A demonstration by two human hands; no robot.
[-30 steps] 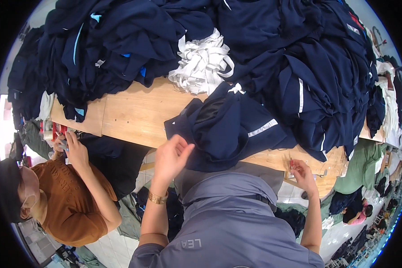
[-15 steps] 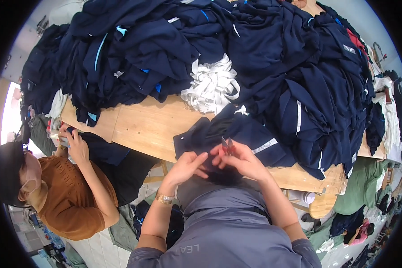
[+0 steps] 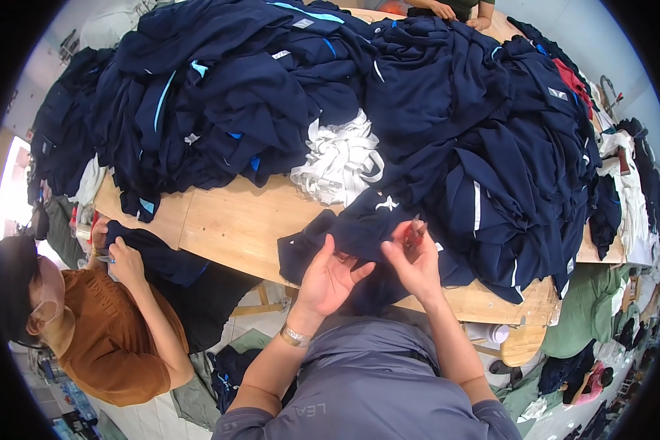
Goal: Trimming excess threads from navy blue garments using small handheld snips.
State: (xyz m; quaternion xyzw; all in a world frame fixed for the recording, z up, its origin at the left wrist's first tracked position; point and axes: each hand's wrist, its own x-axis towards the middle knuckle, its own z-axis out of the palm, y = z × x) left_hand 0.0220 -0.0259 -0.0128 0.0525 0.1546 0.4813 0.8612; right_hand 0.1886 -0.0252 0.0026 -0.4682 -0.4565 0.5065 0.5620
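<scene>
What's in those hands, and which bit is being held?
The right hand holds small snips, seemingly by their red handles. The left hand is open over the navy garment; whether it touches it can't be told.

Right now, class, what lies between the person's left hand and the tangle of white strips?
In the head view, part of the navy garment lies between the left hand and the white strips.

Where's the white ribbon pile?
In the head view, the white ribbon pile is above centre, past the left hand, between left navy heap and right navy heap.
</scene>
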